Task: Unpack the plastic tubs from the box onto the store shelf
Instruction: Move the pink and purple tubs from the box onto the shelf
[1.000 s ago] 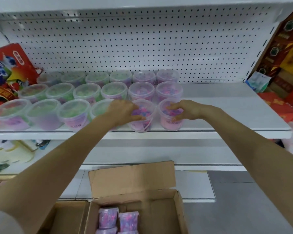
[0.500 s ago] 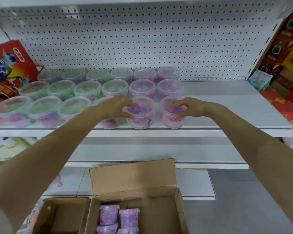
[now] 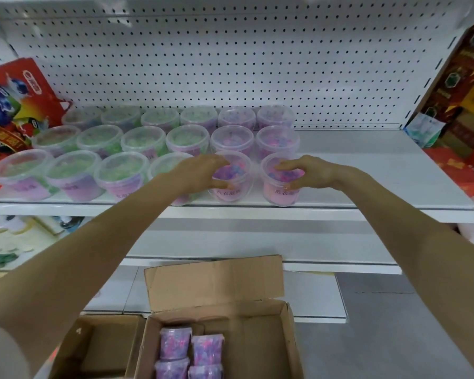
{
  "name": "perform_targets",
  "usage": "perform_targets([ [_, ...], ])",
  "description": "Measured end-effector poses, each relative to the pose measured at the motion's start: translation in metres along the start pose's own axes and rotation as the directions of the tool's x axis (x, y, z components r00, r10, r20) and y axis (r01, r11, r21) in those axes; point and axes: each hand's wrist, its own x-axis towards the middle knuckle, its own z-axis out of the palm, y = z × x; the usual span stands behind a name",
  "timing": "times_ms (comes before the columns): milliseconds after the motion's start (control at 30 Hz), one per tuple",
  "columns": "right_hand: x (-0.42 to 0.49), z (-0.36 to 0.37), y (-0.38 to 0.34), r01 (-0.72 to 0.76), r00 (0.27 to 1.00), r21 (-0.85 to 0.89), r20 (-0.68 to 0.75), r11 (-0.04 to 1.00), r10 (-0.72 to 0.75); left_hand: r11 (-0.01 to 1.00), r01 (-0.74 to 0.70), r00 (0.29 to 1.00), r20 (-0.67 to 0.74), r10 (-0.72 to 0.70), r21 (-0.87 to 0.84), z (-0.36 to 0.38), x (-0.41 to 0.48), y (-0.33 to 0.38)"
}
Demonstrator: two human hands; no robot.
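Note:
Clear plastic tubs stand in three rows on the white store shelf [image 3: 381,170]; the left ones hold green contents, the right ones pink and purple. My left hand [image 3: 203,173] grips the purple tub [image 3: 231,187] in the front row, thumb on its near side. My right hand [image 3: 304,173] grips the pink tub [image 3: 281,191] beside it, at the row's right end. Both tubs rest on the shelf near its front edge. Below, the open cardboard box [image 3: 257,337] holds several more purple tubs [image 3: 189,351] on their sides.
A red packet [image 3: 14,105] leans at the shelf's left end. Dark red and gold boxes [image 3: 465,99] and a small teal packet [image 3: 424,129] stand at the right. A second open carton [image 3: 101,348] sits left of the box. Lower shelves run below.
Both hands have stayed on the two front tubs, shifting them slightly on the shelf. The purple tub, tilted half a second ago, now stands upright. The camera has tipped up a little.

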Motion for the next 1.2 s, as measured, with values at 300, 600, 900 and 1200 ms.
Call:
perform_targets([
  [300, 0.002, 0.006, -0.003, 0.007, 0.999, -0.171, -0.036, 0.985, -0.014, 1.0, -0.016, 1.0, -0.013, 0.016, 0.012, 0.006, -0.001, -0.001],
  [600, 0.008, 0.007, -0.007, 0.014, 0.998, -0.143, -0.051, 0.99, -0.022, 1.0, -0.002, 0.999, 0.034, 0.002, -0.008, 0.002, 0.001, -0.002],
  [900, 0.004, 0.008, -0.016, -0.024, 0.999, -0.222, -0.053, 0.975, 0.013, 0.999, -0.02, 1.0, 0.015, 0.019, 0.042, 0.002, -0.008, 0.005],
  [1200, -0.028, 0.029, -0.042, 0.061, 0.981, -0.341, -0.155, 0.938, -0.12, 0.967, -0.104, 0.993, -0.027, 0.114, 0.234, 0.005, -0.045, 0.015],
])
